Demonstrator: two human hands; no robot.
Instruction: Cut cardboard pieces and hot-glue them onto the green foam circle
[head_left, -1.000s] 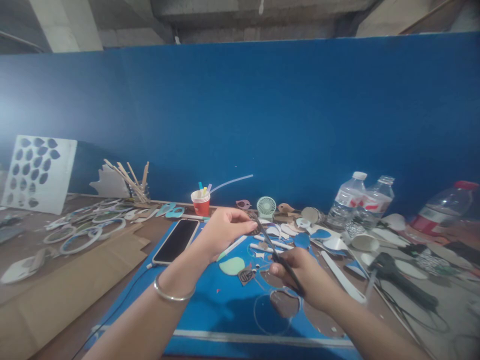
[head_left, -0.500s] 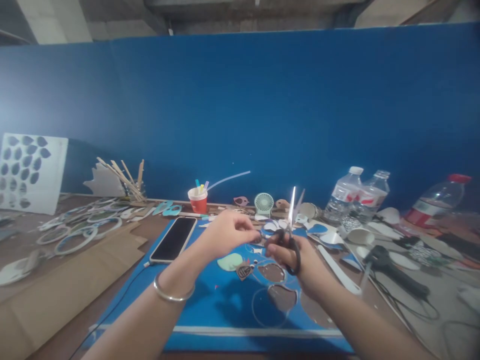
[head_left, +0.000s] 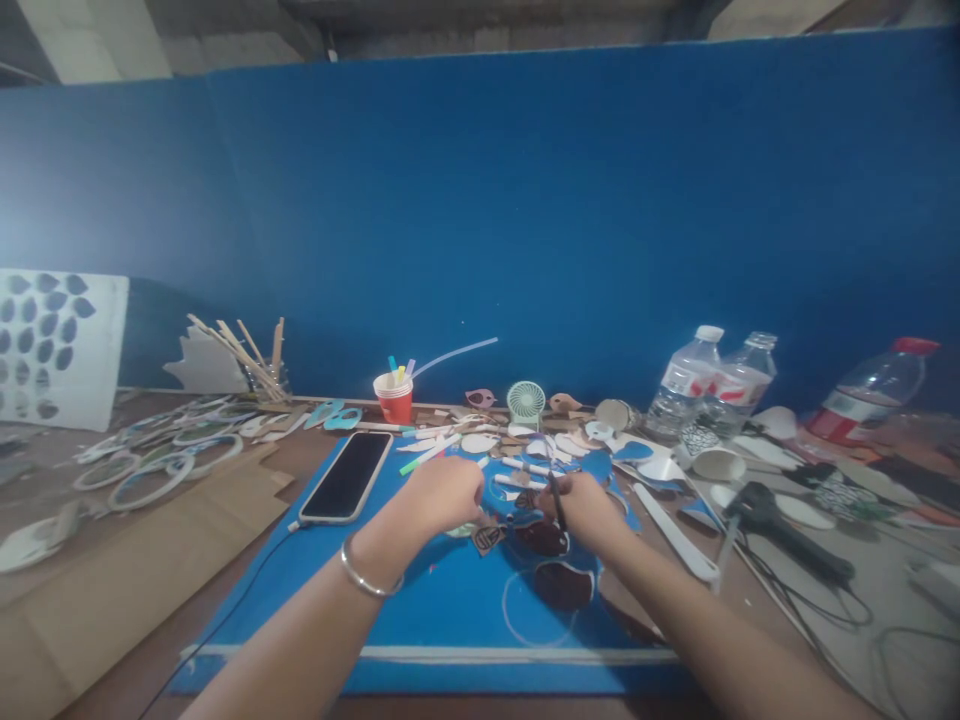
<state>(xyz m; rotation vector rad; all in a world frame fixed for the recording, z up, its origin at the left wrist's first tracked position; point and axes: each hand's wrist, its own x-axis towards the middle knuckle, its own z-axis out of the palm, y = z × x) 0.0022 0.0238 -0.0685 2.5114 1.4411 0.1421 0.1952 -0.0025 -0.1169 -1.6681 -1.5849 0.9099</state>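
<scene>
My right hand (head_left: 583, 505) grips black-handled scissors (head_left: 556, 497), held low over the blue sheet (head_left: 420, 620) among paper cut-outs. My left hand (head_left: 442, 493), with a metal bangle (head_left: 366, 574) on the wrist, rests fingers-down on the sheet next to a pale green oval cut-out (head_left: 459, 529) and a small brown patterned piece (head_left: 488, 538). Whether the left fingers pinch anything is hidden. Brown round cut-outs (head_left: 559, 582) lie just in front of the right hand.
A phone (head_left: 346, 477) lies on the sheet's left part. Behind stand a red cup (head_left: 395, 400), a small fan (head_left: 526, 401), a jar of sticks (head_left: 262, 372) and water bottles (head_left: 686, 382). A glue gun (head_left: 784, 533) with cable lies right; cardboard (head_left: 112, 570) and paper rings left.
Both hands have come down onto the blue sheet. The scissors, raised with blades pointing up half a second ago, are now held low near the cut-outs.
</scene>
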